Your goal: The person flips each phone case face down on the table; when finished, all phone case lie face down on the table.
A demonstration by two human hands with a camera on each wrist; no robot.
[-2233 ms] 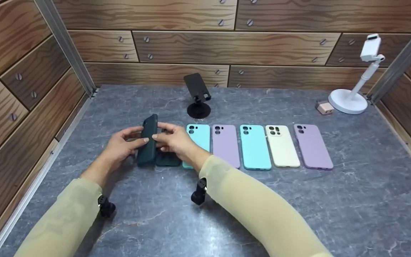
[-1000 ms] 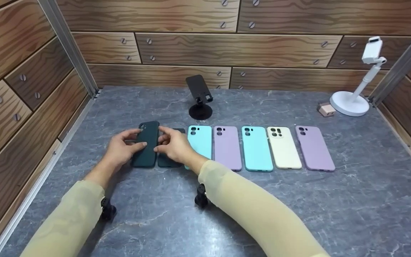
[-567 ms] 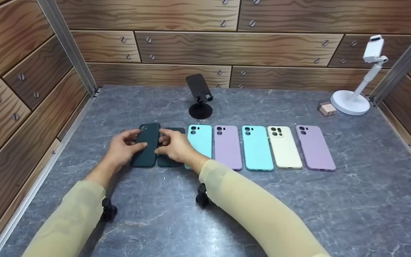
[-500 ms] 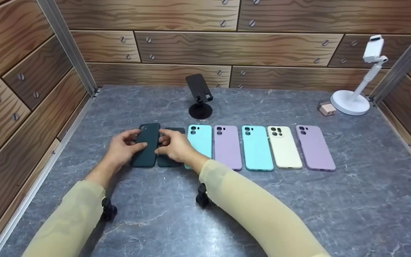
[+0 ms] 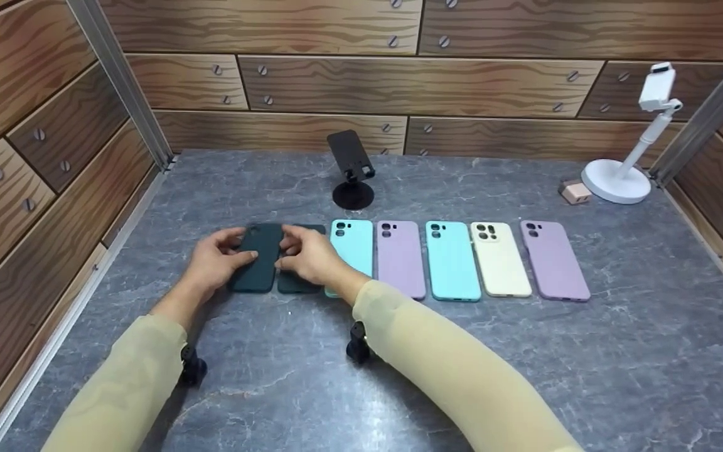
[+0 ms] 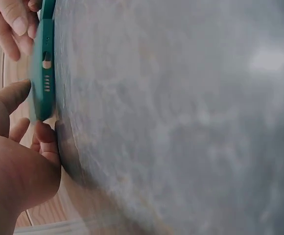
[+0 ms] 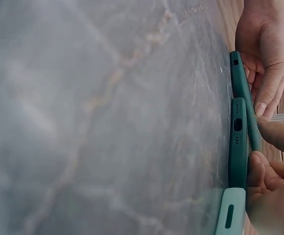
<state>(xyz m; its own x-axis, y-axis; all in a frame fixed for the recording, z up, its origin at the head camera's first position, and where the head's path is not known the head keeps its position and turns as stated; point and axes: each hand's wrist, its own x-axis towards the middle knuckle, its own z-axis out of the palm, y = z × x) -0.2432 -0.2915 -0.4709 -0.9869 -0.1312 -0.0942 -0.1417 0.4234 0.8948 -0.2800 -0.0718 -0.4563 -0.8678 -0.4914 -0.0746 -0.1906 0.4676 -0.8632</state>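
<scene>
A dark green phone case [image 5: 258, 270] sits at the left end of a row of cases, back side up. My left hand [image 5: 214, 260] grips its left edge, thumb on the back. My right hand [image 5: 311, 257] pinches the opposite long edge between thumb and fingers. In the right wrist view this case [image 7: 241, 81] is tilted, its right edge raised above a second dark green case [image 7: 237, 147]. That second case [image 5: 299, 284] lies flat and is partly hidden by my right hand. The left wrist view shows the held case's [image 6: 45, 98] bottom edge with its port opening.
Rightward along the row lie a turquoise case [image 5: 352, 242], a purple case [image 5: 401, 263], another turquoise case [image 5: 453, 263], a cream case [image 5: 503, 263] and a purple case [image 5: 556, 263]. Behind stand a black phone stand [image 5: 352, 157], a charger plug [image 5: 575, 192] and a white stand [image 5: 617, 182].
The held case has gone from steeply tilted to nearly flat, its far end dropping towards me. Both hands have stayed on it, the right one lowering along with it. The other cases have not moved.
</scene>
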